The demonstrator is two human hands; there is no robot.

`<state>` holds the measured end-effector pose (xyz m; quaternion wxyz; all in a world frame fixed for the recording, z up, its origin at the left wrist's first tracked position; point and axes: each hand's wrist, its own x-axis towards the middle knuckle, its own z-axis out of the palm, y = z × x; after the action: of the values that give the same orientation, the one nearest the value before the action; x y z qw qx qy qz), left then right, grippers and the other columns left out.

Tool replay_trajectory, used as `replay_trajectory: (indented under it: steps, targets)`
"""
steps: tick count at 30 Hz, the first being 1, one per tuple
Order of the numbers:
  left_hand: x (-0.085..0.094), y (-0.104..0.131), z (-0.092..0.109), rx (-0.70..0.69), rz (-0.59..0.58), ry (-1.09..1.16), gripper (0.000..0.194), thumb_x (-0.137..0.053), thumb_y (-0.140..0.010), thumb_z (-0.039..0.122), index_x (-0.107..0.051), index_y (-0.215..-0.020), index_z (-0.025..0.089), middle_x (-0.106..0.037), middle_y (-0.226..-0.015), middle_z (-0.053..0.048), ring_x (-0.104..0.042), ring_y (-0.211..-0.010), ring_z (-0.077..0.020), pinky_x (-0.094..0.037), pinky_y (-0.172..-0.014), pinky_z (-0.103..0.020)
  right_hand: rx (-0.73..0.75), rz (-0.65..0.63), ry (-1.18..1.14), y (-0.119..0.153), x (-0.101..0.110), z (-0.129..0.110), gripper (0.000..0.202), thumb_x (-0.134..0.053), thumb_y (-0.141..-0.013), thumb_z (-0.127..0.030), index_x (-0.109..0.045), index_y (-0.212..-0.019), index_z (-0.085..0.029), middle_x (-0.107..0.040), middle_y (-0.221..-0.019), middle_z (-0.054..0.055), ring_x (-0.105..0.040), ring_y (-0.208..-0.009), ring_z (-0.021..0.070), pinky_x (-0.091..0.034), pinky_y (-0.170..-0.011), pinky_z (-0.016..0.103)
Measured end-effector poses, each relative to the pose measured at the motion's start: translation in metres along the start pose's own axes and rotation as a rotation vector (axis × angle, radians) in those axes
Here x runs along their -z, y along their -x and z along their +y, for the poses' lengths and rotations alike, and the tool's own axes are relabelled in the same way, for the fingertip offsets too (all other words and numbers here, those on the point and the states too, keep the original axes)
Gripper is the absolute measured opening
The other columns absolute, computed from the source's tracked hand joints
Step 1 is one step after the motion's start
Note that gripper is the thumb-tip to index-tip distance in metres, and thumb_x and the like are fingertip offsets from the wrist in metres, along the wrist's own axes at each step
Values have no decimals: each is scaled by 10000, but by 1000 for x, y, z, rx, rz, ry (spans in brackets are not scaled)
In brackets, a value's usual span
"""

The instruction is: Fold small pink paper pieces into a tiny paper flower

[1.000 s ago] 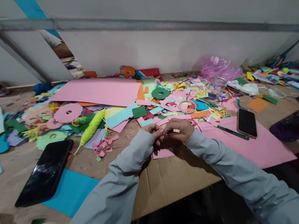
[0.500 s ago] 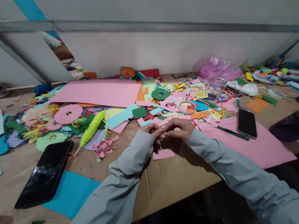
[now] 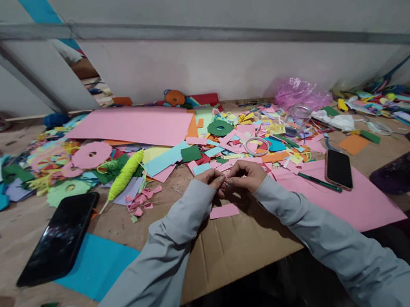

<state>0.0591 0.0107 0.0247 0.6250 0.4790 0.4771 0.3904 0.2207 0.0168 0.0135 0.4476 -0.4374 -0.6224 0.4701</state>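
Observation:
My left hand and my right hand meet above a sheet of brown cardboard, fingertips pinched together. Between them shows a small bit of pink paper, mostly hidden by the fingers. Just below the hands, a pink paper strip lies flat on the cardboard. To the left is a little heap of folded pink paper pieces, beside a stick wound with lime-green yarn.
Coloured paper scraps spread along the back, under a large pink sheet. A black phone lies at left on blue paper. At right, a smaller phone and a green pen rest on pink paper.
Both hands stay in nearly the same place. Their fingertips have shifted slightly around the small pink paper, and the view has moved a little.

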Motion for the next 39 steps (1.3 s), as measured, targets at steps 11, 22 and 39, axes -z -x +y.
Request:
replay_trajectory:
  steps: [11,22,39]
  targets:
    - [2,-4,-11,-91,-37,-89,183,-669,-706,313,-578,-740,157,-613,-560,26,-532,-437,-76,-439,-454,-199,-50,31,16,0,1,2,222,-764,-610,-299,-603,-674,-161,-622,-635,-8,-560,-575,115,-453,-539,239]
    - [0,0,-8,-79,-11,-77,245,-696,-692,365,-584,-720,149,-616,-549,19,-509,-418,-63,-409,-417,-177,-102,7,-62,1,-1,4,256,-780,-589,-290,-579,-683,-163,-615,-638,-12,-569,-575,116,-470,-541,242]
    - [1,-14,-21,-116,44,-23,312,-704,-655,415,-573,-771,156,-638,-582,20,-505,-347,-66,-396,-348,-182,-99,-2,-160,-2,-2,-1,323,-774,-602,-421,-595,-655,-158,-619,-591,-12,-563,-551,109,-465,-540,244]
